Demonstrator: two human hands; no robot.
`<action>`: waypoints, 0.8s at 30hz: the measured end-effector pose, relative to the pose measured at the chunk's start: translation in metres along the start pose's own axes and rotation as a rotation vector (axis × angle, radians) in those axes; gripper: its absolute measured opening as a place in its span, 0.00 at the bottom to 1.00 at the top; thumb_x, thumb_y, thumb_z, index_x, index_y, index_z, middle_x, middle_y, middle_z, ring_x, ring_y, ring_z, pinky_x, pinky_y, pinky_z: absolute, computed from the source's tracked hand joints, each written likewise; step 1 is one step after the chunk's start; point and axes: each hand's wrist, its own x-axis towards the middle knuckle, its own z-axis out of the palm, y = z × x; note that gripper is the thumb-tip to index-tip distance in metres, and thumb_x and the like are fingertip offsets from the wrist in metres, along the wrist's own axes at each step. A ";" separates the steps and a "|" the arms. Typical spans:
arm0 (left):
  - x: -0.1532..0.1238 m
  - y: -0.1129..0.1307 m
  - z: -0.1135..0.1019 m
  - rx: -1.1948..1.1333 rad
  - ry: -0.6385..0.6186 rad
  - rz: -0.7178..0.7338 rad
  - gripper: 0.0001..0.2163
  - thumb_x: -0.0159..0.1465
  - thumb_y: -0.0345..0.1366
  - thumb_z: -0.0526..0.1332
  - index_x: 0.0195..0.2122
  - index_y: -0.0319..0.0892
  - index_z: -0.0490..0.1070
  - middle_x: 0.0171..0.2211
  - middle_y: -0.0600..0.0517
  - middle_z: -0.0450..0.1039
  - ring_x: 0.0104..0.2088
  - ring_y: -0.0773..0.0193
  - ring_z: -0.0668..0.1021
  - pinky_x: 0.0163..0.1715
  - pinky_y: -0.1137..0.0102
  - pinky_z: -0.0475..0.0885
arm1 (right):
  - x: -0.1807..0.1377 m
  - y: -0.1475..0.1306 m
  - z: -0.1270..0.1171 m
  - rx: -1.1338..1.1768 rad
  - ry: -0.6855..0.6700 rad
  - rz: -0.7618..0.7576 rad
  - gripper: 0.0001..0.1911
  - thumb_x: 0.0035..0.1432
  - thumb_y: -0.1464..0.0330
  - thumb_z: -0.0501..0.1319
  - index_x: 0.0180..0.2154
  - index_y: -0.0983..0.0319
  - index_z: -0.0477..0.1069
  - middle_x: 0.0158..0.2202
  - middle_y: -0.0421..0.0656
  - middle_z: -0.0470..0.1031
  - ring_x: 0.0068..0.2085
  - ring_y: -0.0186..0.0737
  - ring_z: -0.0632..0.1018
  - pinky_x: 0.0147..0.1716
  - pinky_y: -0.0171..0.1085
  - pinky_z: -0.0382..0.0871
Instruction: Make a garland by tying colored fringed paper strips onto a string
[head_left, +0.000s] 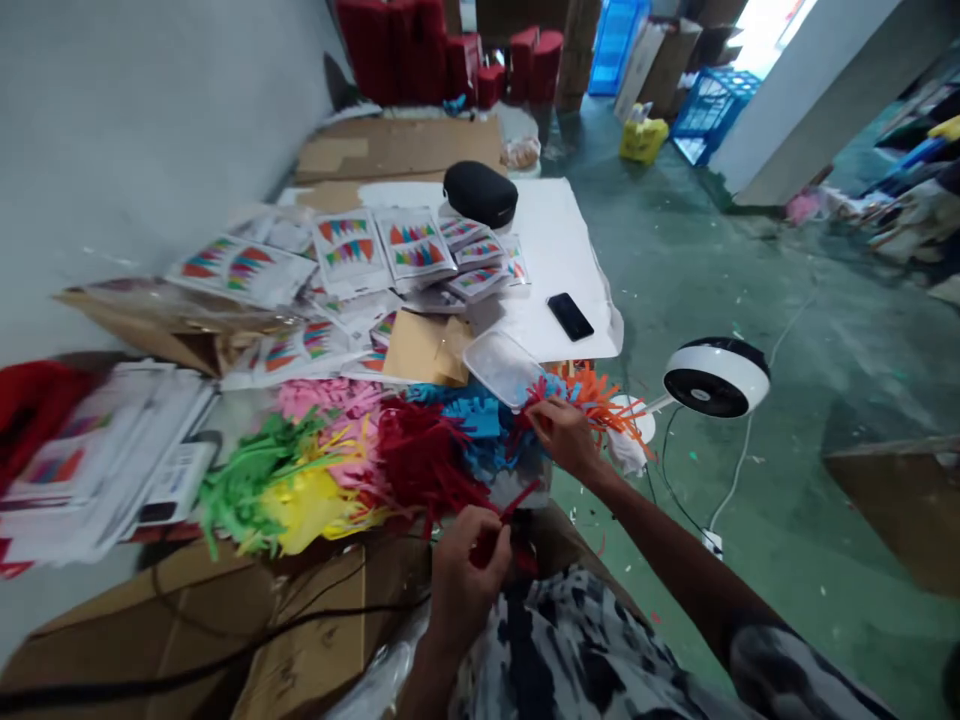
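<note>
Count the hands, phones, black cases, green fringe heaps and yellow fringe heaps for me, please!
Left hand and right hand: 2
Phone: 1
Black case: 1
Green fringe heap: 1
Yellow fringe heap: 1
Total: 6

Gap phone (571,316) to fan (718,376), pkts (416,245) block L

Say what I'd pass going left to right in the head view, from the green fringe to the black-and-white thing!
Green fringe → yellow fringe → dark red fringe → right hand → orange fringe → black-and-white device.
</note>
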 end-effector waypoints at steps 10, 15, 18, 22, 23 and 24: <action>-0.037 0.040 -0.034 -0.124 0.176 -0.198 0.12 0.66 0.45 0.65 0.31 0.43 0.77 0.31 0.51 0.79 0.33 0.61 0.81 0.37 0.71 0.74 | 0.112 -0.015 0.041 -0.399 -0.406 0.039 0.18 0.67 0.76 0.54 0.49 0.70 0.80 0.49 0.61 0.80 0.52 0.52 0.76 0.55 0.46 0.59; -0.031 0.043 -0.034 -0.170 0.181 -0.241 0.13 0.65 0.47 0.66 0.32 0.43 0.79 0.30 0.50 0.81 0.33 0.59 0.82 0.37 0.69 0.76 | 0.123 -0.015 0.036 -0.353 -0.416 0.070 0.16 0.66 0.72 0.57 0.47 0.68 0.82 0.49 0.62 0.81 0.52 0.52 0.77 0.56 0.46 0.60; -0.014 0.046 -0.036 -0.201 0.137 -0.204 0.12 0.65 0.47 0.66 0.34 0.43 0.79 0.31 0.50 0.82 0.34 0.58 0.83 0.38 0.69 0.75 | 0.123 -0.018 0.026 -0.258 -0.351 0.085 0.16 0.68 0.71 0.56 0.48 0.66 0.82 0.50 0.60 0.81 0.52 0.50 0.79 0.55 0.44 0.62; 0.016 0.052 -0.040 -0.276 0.047 -0.186 0.12 0.65 0.47 0.67 0.35 0.43 0.78 0.31 0.50 0.82 0.34 0.58 0.83 0.37 0.69 0.76 | 0.104 -0.023 0.006 -0.082 -0.219 0.088 0.16 0.68 0.69 0.57 0.49 0.64 0.81 0.48 0.54 0.84 0.48 0.45 0.81 0.50 0.39 0.68; 0.023 0.053 -0.041 -0.287 0.023 -0.184 0.13 0.64 0.48 0.67 0.35 0.43 0.78 0.31 0.50 0.82 0.33 0.58 0.83 0.37 0.69 0.76 | 0.094 -0.025 0.001 -0.037 -0.188 0.084 0.15 0.68 0.68 0.58 0.49 0.64 0.81 0.47 0.52 0.84 0.47 0.43 0.82 0.49 0.38 0.69; 0.029 0.053 -0.041 -0.293 -0.002 -0.177 0.13 0.64 0.48 0.67 0.35 0.42 0.78 0.31 0.50 0.82 0.33 0.59 0.82 0.37 0.69 0.76 | 0.082 -0.027 -0.004 0.008 -0.162 0.079 0.15 0.68 0.67 0.58 0.48 0.64 0.80 0.46 0.50 0.85 0.46 0.42 0.82 0.49 0.37 0.70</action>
